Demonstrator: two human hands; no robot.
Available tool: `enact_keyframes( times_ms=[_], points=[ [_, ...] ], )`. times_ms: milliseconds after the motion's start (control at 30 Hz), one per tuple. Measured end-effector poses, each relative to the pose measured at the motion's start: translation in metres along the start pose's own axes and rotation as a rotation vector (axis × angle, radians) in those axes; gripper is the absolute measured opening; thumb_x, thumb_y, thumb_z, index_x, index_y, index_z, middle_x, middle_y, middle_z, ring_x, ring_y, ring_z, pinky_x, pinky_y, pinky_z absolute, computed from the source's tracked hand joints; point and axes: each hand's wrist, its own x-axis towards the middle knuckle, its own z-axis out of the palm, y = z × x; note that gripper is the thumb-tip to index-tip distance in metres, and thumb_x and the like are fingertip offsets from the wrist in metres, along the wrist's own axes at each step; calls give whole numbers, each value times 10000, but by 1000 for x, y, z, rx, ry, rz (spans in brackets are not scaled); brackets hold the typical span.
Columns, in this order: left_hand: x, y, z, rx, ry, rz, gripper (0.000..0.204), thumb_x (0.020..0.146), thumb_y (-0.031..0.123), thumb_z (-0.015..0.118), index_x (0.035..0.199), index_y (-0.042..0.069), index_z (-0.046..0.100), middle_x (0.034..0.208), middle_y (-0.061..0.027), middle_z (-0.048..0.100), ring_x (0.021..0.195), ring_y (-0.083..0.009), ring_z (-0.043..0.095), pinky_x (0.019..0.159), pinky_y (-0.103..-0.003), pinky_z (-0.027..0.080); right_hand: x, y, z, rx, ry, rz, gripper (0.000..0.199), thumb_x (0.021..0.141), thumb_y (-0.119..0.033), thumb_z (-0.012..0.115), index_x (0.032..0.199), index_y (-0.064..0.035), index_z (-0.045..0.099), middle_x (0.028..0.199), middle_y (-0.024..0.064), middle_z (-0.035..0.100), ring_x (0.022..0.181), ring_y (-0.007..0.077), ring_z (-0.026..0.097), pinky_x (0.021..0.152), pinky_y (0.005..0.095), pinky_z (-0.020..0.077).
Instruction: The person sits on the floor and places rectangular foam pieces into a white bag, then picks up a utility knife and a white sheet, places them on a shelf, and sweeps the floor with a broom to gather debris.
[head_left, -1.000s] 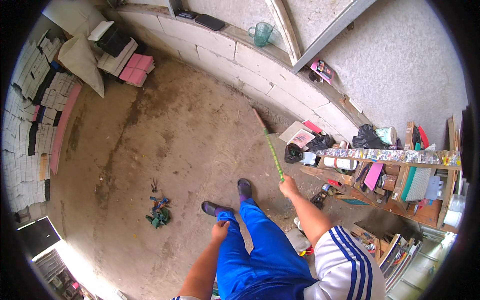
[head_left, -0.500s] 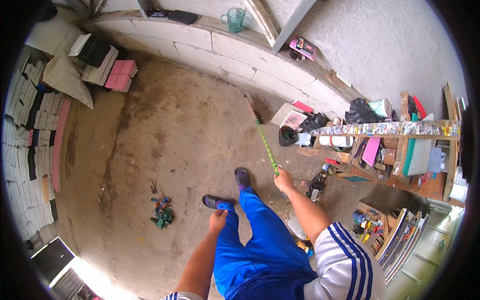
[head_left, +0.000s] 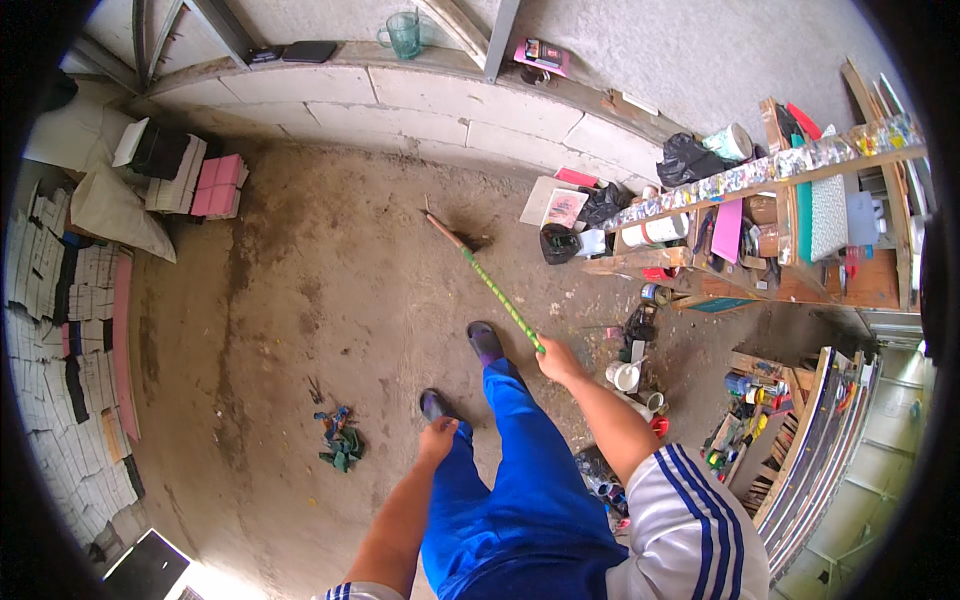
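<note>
My right hand (head_left: pixel 557 360) is wrapped round the upper end of a long broom handle with green and yellow bands. The broom (head_left: pixel 500 298) slants away to the far left, its reddish-brown lower end on the floor. A dark patch beside that end looks like bristles, though it blends with the dirty floor. Over my left shin, my left hand (head_left: pixel 438 438) hangs with its fingers curled in; nothing shows in it. Left of my feet, a small heap of green and blue scraps (head_left: pixel 343 447) lies on the floor.
Paint-smeared shelving (head_left: pixel 770 190) with bags, tubs and tools stands at the right. A cardboard piece (head_left: pixel 540 203) lies beside the low block wall (head_left: pixel 430 105). White stacks (head_left: pixel 60 370) line the left side, with a pale sack (head_left: pixel 115 215) and pink bundle (head_left: pixel 218 188) farther back.
The broom's lower end has swung to the left across the floor, with my right hand still round the handle. My feet have shifted, and the view has turned slightly.
</note>
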Motion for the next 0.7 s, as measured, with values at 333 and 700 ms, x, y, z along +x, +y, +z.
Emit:
enact_keyframes(
  times_ms=[333,700],
  points=[
    [-10,-62,-34,310,121,121,440,908,425,654,1141,59,723,909,-120,757,817,-271,732,769,-402,557,-113,20,-44,-186,93,428,605,931,-114,537,1521,-110,404,989,247,706,925,415,703,750,534,573],
    [-28,-25,38,317,-43,54,451,910,474,639,1156,106,720,1100,-182,731,1078,-365,684,933,-450,523,-125,106,10,188,50,167,524,933,-183,602,1431,-46,516,1149,293,661,1078,460,633,948,507,509]
  ],
)
